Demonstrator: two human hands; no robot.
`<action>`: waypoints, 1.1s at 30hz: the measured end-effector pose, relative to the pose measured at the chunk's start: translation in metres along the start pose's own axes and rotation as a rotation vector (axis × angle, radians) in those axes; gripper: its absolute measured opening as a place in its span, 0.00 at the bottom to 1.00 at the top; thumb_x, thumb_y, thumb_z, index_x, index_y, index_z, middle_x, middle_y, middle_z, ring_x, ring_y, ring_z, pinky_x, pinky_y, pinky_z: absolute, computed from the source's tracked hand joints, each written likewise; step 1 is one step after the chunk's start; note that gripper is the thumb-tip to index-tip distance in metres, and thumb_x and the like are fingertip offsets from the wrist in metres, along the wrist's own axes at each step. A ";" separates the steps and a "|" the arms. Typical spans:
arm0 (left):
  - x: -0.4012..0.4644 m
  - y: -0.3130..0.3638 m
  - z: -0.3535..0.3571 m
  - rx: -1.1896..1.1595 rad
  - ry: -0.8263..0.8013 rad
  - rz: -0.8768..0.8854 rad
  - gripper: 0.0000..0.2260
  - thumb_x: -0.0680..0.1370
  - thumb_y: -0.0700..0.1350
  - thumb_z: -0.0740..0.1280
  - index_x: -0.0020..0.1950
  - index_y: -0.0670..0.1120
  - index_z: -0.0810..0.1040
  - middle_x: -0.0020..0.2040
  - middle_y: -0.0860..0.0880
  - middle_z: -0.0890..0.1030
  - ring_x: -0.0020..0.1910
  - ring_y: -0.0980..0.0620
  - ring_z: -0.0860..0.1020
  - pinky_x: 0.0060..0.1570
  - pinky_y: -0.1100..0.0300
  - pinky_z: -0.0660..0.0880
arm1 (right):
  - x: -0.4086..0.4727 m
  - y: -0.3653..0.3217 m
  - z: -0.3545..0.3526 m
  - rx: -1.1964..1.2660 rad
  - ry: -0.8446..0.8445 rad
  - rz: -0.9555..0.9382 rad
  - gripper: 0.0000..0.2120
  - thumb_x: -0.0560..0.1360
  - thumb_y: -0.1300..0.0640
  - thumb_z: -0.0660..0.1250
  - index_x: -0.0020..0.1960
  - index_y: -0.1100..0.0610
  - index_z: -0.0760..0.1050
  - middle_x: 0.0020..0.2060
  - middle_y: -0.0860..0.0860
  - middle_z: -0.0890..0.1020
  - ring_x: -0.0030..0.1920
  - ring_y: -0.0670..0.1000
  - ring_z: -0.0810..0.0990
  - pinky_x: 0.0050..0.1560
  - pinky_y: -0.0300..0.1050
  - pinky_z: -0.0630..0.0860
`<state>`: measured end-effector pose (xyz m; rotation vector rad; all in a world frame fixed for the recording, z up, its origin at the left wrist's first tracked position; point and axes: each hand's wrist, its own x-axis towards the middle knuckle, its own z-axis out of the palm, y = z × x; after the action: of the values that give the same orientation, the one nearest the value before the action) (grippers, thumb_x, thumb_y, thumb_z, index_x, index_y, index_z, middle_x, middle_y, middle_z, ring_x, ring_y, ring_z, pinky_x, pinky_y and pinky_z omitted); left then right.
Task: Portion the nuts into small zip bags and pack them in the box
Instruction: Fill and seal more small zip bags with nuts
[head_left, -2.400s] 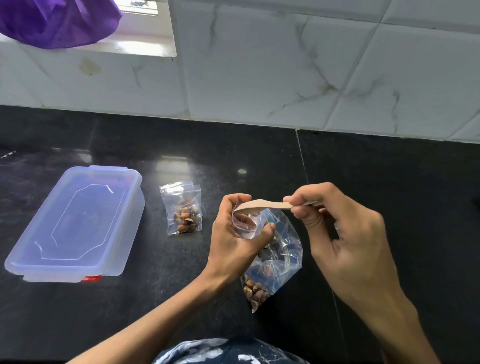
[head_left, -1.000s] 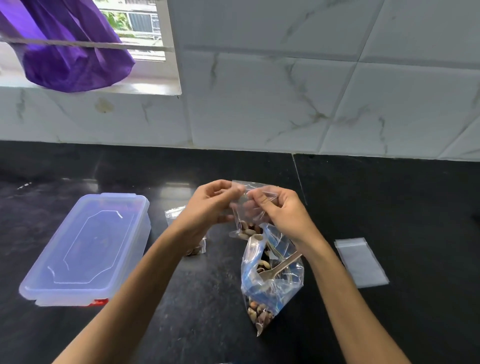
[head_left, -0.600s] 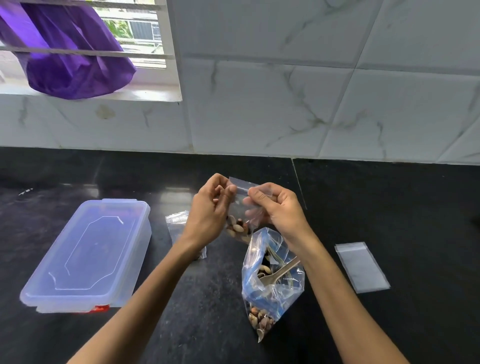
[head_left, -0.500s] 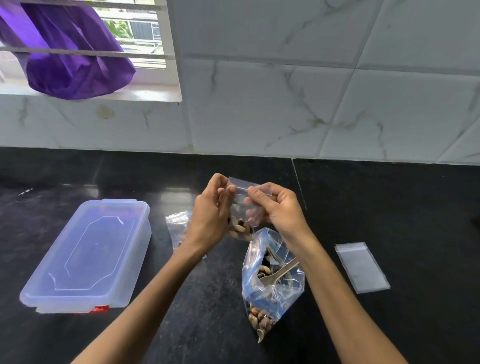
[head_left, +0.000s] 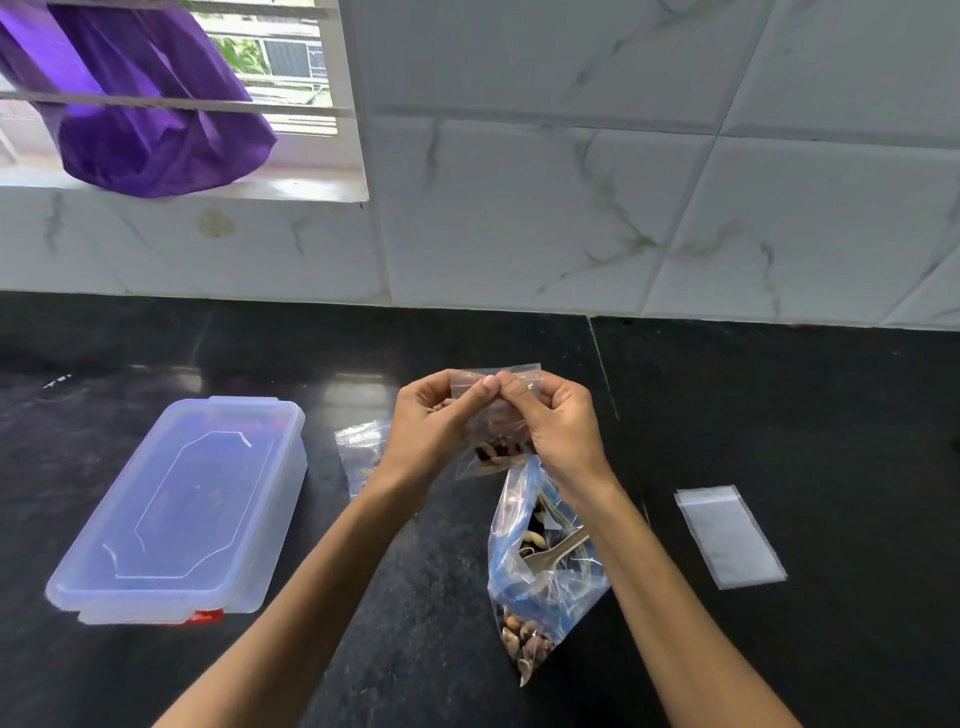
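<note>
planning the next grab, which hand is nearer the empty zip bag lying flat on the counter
Right. The right hand is up-left of the empty zip bag; the left hand is farther left. Both pinch the small nut bag.

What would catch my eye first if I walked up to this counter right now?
Probably the two hands, left hand and right hand, pinching the top of a small zip bag of nuts at centre. Below stands the big nut bag with a spoon inside; the closed plastic box lies left.
</note>
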<state>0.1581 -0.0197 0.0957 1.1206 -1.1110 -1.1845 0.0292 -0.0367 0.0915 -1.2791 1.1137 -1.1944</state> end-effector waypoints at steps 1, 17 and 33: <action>0.000 0.001 0.000 -0.028 0.000 -0.013 0.09 0.73 0.46 0.69 0.46 0.41 0.81 0.40 0.44 0.84 0.40 0.50 0.84 0.40 0.58 0.80 | 0.000 0.000 0.000 -0.007 -0.006 0.002 0.10 0.77 0.55 0.66 0.48 0.61 0.81 0.40 0.55 0.85 0.42 0.53 0.85 0.44 0.49 0.82; 0.000 0.004 -0.003 -0.033 -0.006 -0.157 0.10 0.74 0.47 0.67 0.34 0.47 0.84 0.33 0.50 0.84 0.36 0.57 0.81 0.38 0.64 0.79 | -0.003 -0.002 -0.007 0.106 0.058 0.083 0.09 0.75 0.58 0.68 0.37 0.56 0.75 0.34 0.52 0.81 0.40 0.52 0.83 0.45 0.55 0.82; -0.003 0.007 0.004 -0.058 -0.084 -0.115 0.05 0.75 0.40 0.67 0.42 0.41 0.82 0.36 0.47 0.85 0.37 0.51 0.84 0.34 0.62 0.79 | -0.002 0.006 -0.002 0.146 0.090 0.125 0.12 0.78 0.54 0.65 0.36 0.56 0.72 0.34 0.55 0.79 0.42 0.59 0.82 0.46 0.61 0.81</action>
<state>0.1548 -0.0163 0.1026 1.1103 -1.0808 -1.3558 0.0273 -0.0355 0.0859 -1.0391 1.1325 -1.2255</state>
